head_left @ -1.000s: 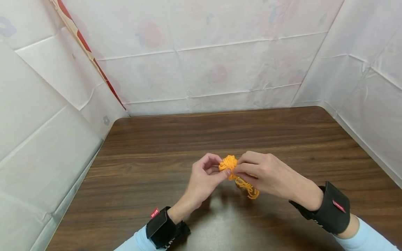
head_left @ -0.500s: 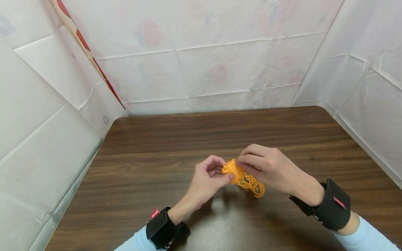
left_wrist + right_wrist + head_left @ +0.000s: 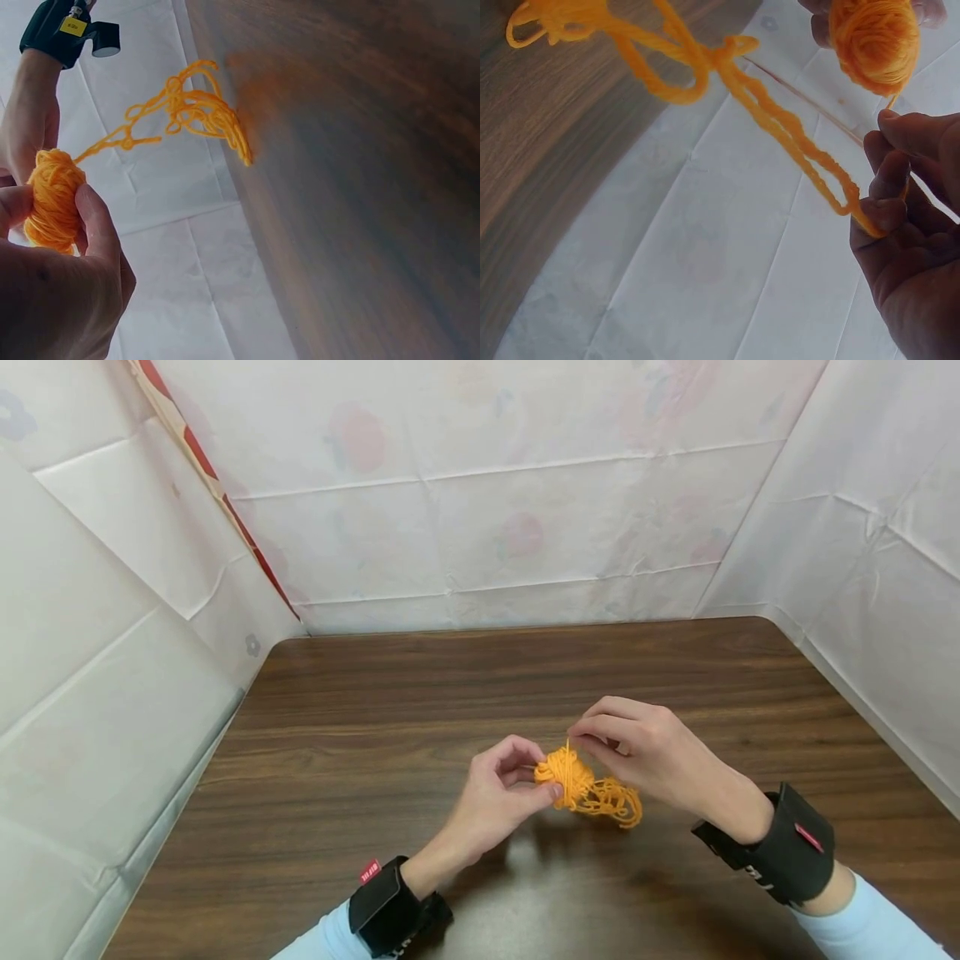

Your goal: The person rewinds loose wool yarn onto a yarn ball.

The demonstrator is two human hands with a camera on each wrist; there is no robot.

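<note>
Both forearms reach in over the table in pale blue sleeves, each wrist wearing a black band. The left hand point(image 3: 498, 789) is raised, fingers curled, thumb and fingertips pinching inward. The right hand point(image 3: 648, 752) sits just beyond those fingertips, slightly higher, its thumb and forefinger pressed together, remaining fingers bent.

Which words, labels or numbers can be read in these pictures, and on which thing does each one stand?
None can be read.
Red tag on the left wrist strap: white marks, too small to read.
Red tag on the right wrist strap: no letters can be made out.
Yellow tag on the right wrist strap, left wrist view: dark print, too blurred to read.
</note>
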